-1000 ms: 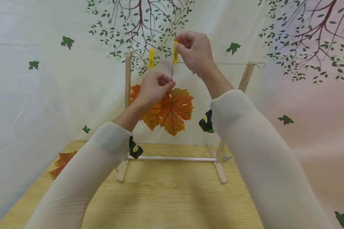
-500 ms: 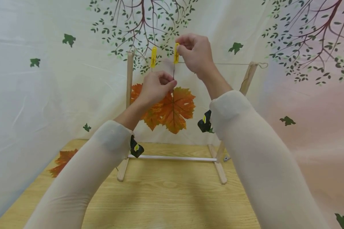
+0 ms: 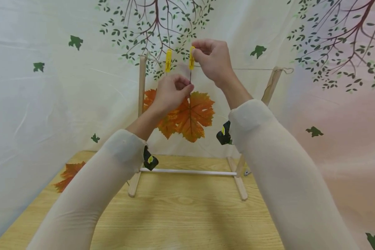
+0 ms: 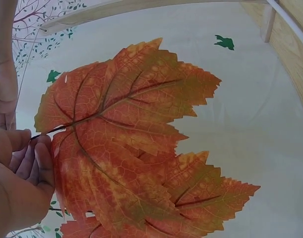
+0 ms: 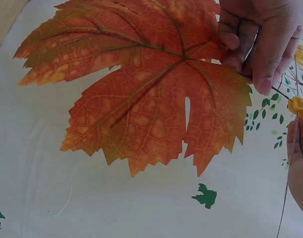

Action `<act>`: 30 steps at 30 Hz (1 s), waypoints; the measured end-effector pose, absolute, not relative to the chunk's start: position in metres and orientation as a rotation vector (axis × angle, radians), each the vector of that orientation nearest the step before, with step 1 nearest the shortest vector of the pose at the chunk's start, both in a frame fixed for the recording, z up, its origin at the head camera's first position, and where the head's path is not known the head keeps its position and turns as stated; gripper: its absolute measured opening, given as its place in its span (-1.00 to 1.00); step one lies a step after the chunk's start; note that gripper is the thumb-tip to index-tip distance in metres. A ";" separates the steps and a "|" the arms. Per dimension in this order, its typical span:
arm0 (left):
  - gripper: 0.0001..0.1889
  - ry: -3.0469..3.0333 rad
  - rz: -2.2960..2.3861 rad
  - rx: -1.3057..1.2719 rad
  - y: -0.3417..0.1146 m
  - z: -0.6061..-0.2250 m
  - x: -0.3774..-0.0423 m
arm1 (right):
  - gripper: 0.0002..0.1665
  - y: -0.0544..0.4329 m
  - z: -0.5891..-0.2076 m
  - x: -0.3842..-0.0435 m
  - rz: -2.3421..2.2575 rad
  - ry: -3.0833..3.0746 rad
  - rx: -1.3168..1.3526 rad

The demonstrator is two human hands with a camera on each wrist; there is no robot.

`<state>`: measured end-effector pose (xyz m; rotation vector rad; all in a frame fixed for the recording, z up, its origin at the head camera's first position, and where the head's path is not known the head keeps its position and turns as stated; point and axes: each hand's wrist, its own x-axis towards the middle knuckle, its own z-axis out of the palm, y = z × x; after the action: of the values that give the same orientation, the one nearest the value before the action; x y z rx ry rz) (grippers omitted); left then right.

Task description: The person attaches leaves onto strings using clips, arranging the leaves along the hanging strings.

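Behind the wooden table (image 3: 181,218), leaf-printed backdrop (image 3: 118,100).

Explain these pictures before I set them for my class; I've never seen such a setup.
There is no machine: a person works with two bare hands. The wide view comes from a camera worn on the head; each close-up comes from one on a wrist. The left hand pinches the stem of an orange leaf; the right hand holds a yellow clip at the string, stretched across a wooden frame standing on the table. A second leaf shows behind the first, and a second clip sits further left. A third leaf lies on the table, partly hidden by the left sleeve.
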<state>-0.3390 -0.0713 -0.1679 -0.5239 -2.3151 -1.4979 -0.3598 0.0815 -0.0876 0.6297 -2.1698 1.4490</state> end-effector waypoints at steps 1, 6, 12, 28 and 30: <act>-0.81 -2.312 -1.497 -0.521 -0.071 -0.168 -0.339 | -0.64 0.082 -0.087 -0.360 1.460 -2.172 0.628; -0.81 -2.289 -1.494 -0.522 -0.070 -0.168 -0.341 | -0.63 0.082 -0.088 -0.360 1.484 -2.190 0.629; -0.82 -2.288 -1.484 -0.520 -0.071 -0.171 -0.341 | -0.61 0.084 -0.088 -0.358 1.478 -2.222 0.608; -0.82 -2.267 -1.348 -0.561 -0.087 -0.186 -0.332 | -0.60 0.114 -0.083 -0.344 1.153 -2.296 0.695; -0.83 -2.268 -1.341 -0.586 -0.090 -0.191 -0.330 | -0.60 0.120 -0.083 -0.340 1.076 -2.299 0.716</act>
<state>-0.3305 -0.0902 -0.1907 -0.5862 -2.2676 -1.3409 -0.3401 0.1204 -0.0834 0.7156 -2.2991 1.0757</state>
